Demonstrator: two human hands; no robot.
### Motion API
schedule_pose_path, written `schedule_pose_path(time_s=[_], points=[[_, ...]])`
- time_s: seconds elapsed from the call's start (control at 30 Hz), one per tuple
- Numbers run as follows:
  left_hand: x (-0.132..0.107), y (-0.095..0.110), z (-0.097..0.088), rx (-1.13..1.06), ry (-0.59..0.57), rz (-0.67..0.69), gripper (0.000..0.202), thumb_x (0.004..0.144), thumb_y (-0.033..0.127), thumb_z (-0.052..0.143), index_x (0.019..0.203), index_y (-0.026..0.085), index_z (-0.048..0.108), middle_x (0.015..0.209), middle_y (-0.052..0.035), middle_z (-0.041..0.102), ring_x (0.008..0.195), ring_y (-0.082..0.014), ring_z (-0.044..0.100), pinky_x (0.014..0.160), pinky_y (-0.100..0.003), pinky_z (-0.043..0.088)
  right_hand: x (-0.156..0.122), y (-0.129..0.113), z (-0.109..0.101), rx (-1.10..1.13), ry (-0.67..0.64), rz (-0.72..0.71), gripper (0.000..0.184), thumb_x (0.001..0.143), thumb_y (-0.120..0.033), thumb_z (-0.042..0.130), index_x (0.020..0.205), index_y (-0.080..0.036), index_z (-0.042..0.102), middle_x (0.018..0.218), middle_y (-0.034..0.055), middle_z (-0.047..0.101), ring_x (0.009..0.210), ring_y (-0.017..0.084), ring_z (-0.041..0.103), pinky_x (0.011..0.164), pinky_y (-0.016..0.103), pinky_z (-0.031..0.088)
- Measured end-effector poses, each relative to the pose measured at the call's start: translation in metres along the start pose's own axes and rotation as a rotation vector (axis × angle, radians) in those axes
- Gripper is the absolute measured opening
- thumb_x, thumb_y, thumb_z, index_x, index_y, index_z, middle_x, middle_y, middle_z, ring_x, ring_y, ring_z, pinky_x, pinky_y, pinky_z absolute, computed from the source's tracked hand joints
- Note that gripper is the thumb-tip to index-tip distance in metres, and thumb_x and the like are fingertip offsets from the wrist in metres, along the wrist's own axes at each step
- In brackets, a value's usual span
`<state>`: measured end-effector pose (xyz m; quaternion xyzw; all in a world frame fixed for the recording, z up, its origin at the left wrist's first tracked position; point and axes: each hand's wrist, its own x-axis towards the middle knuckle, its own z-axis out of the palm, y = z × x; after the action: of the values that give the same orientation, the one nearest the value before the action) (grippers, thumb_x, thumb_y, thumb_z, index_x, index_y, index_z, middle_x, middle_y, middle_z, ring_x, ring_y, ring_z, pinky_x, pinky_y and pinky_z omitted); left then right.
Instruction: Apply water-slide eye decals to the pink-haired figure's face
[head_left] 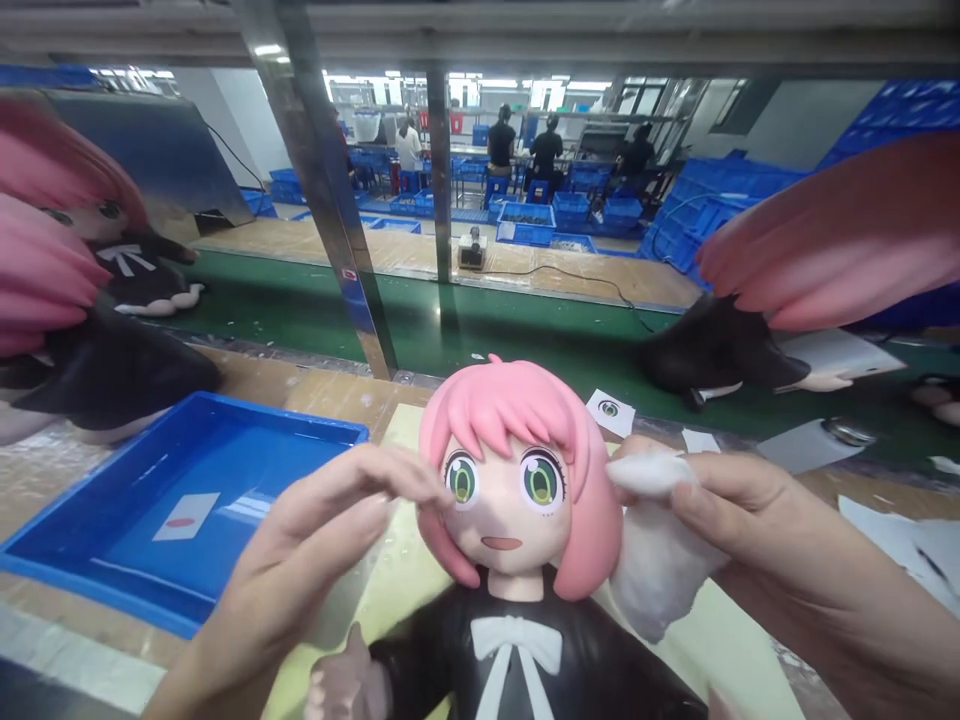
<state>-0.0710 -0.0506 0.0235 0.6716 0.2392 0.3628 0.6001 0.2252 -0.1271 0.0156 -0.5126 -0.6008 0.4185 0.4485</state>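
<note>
A large doll figure [517, 530] with pink hair, green eyes and a black dress with a white bow lies face up before me on a pale yellow sheet [720, 650]. My left hand [337, 510] is beside its face, fingers stretched out near the eye at left, with nothing visible in it. On the other side, my right hand [720, 510] pinches a white cloth [660, 570] that hangs down beside the pink hair. A small paper with an eye print [610, 410] lies just beyond the head.
A blue tray [277, 480] at left holds water and a decal paper [186, 517]. More dolls [127, 240] stand at left and right along a green conveyor belt [450, 320]. A metal post [322, 190] rises ahead. People sit among blue crates far off.
</note>
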Motion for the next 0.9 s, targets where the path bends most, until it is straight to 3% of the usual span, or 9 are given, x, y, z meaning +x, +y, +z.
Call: schedule_pose_path(time_s=[0.07,0.17,0.27,0.37,0.5,0.67,0.8,0.9], points=[[0.022,0.015,0.016,0.131,-0.005,-0.039,0.021,0.101,0.033,0.059,0.111,0.026,0.076,0.112,-0.0041,0.075,0.108,-0.0217,0.068,0.094,-0.029,0.054,0.005,-0.011,0.002,0.117,-0.136,0.054,0.048,0.094,-0.062,0.056,0.07,-0.026,0.078,0.076,0.003,0.069,0.083,0.02,0.07,0.079,0.032,0.06],[0.05,0.029,0.039,0.206,-0.148,-0.087,0.03,0.101,0.043,0.058,0.124,0.029,0.071,0.127,-0.0031,0.07,0.115,-0.0236,0.065,0.093,-0.03,0.056,0.009,-0.027,0.005,0.095,-0.117,0.017,0.044,0.09,-0.064,0.062,0.071,-0.026,0.077,0.091,0.0045,0.066,0.103,0.021,0.065,0.09,0.033,0.058],[0.065,0.031,0.052,0.163,-0.244,-0.234,0.037,0.097,0.055,0.06,0.111,0.023,0.068,0.099,-0.0025,0.072,0.083,-0.018,0.069,0.067,-0.026,0.056,0.01,-0.037,0.008,0.108,-0.065,0.017,0.037,0.093,-0.056,0.062,0.081,-0.024,0.075,0.09,0.0039,0.064,0.086,0.017,0.065,0.071,0.026,0.059],[0.069,0.029,0.057,0.035,-0.202,-0.297,0.037,0.094,0.056,0.063,0.088,0.019,0.06,0.076,0.0016,0.063,0.063,-0.0113,0.059,0.053,-0.02,0.046,0.008,-0.039,0.011,0.137,0.009,0.091,0.039,0.095,-0.058,0.06,0.088,-0.021,0.07,0.076,0.0008,0.062,0.066,0.011,0.059,0.055,0.019,0.049],[0.069,0.028,0.064,0.029,-0.058,-0.312,0.043,0.094,0.064,0.058,0.096,0.021,0.06,0.081,0.001,0.058,0.06,-0.0106,0.053,0.04,-0.017,0.033,0.007,-0.035,0.019,0.361,0.045,0.191,0.042,0.093,-0.061,0.062,0.106,-0.021,0.067,0.083,0.0014,0.066,0.073,0.011,0.061,0.062,0.02,0.051],[0.069,0.03,0.077,0.059,0.061,-0.182,0.036,0.1,0.053,0.055,0.084,0.02,0.052,0.078,0.0034,0.052,0.068,-0.0087,0.048,0.057,-0.018,0.04,0.009,-0.03,0.028,0.655,-0.181,0.307,0.069,0.071,-0.064,0.084,0.121,-0.02,0.066,0.095,0.0069,0.072,0.077,0.016,0.068,0.067,0.025,0.054],[0.066,0.031,0.081,0.133,0.091,-0.084,0.034,0.104,0.048,0.051,0.084,0.021,0.051,0.077,0.0048,0.049,0.069,-0.0081,0.045,0.063,-0.02,0.04,0.007,-0.026,0.032,0.68,-0.235,0.336,0.047,0.077,-0.054,0.083,0.104,-0.017,0.074,0.082,0.006,0.072,0.074,0.015,0.067,0.066,0.023,0.048],[0.06,0.032,0.083,0.161,0.127,-0.027,0.032,0.105,0.046,0.049,0.084,0.021,0.051,0.078,0.0054,0.049,0.068,-0.0078,0.045,0.065,-0.021,0.041,0.005,-0.021,0.032,0.668,-0.198,0.349,0.043,0.074,-0.054,0.085,0.095,-0.016,0.077,0.079,0.0057,0.071,0.073,0.013,0.064,0.067,0.023,0.047]])
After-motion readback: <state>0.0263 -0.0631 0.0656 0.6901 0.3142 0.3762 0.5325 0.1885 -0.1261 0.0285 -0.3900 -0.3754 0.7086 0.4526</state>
